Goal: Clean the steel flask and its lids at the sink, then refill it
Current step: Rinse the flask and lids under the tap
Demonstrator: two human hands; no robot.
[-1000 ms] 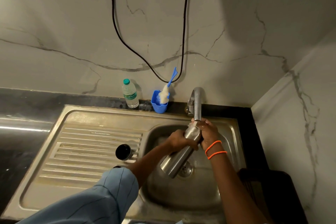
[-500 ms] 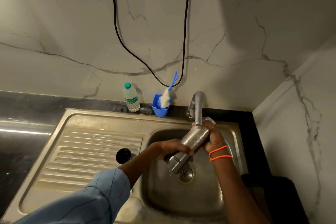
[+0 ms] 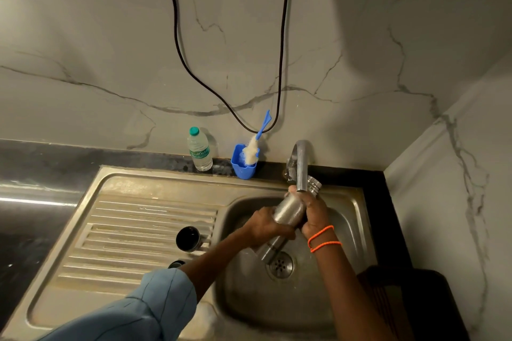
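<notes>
I've got left hand [image 3: 267, 225] and right hand [image 3: 313, 214] both wrapped around the flask [image 3: 288, 210] under the tap [image 3: 300, 166] right of centre, mid-wash, lid [image 3: 188, 238] waiting, refill undone.

A dark stone surface [image 3: 36, 171] runs along the marble wall, with a steel sink [image 3: 155, 185] set into it, its ribbed drainboard on the left and its basin on the right. A dark cup-shaped lid [image 3: 187, 238] stands on the drainboard near the basin. On the far strip stand a water bottle [image 3: 199, 150] and, just right of it, a blue holder [image 3: 243, 164] with a brush [image 3: 255, 144], near the tap [image 3: 300, 163].
</notes>
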